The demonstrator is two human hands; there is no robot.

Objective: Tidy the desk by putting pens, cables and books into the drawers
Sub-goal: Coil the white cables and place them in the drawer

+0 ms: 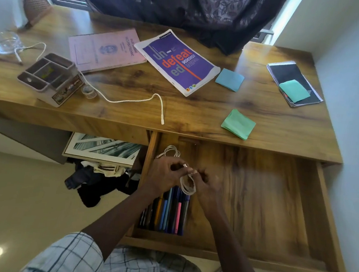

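Over the open wooden drawer (pixel 265 207), my left hand (pixel 163 175) and my right hand (pixel 209 189) both hold a coiled white cable (pixel 187 184). Another coiled white cable (pixel 171 151) lies at the drawer's back left. Several pens (pixel 168 212) lie in the drawer's front left, under my hands. On the desk top lie a long white cable (pixel 134 100), a pink book (pixel 105 49), a purple book (pixel 177 60) and a black spiral notebook (pixel 292 80).
A desk organiser (pixel 50 78) and a small clear jar (pixel 88 91) stand at the desk's left, a glass bowl (pixel 4 42) behind them. Sticky-note pads (pixel 238 124) lie on the desk. Under the desk lean a framed picture (pixel 102 148) and dark clothes (pixel 97 181).
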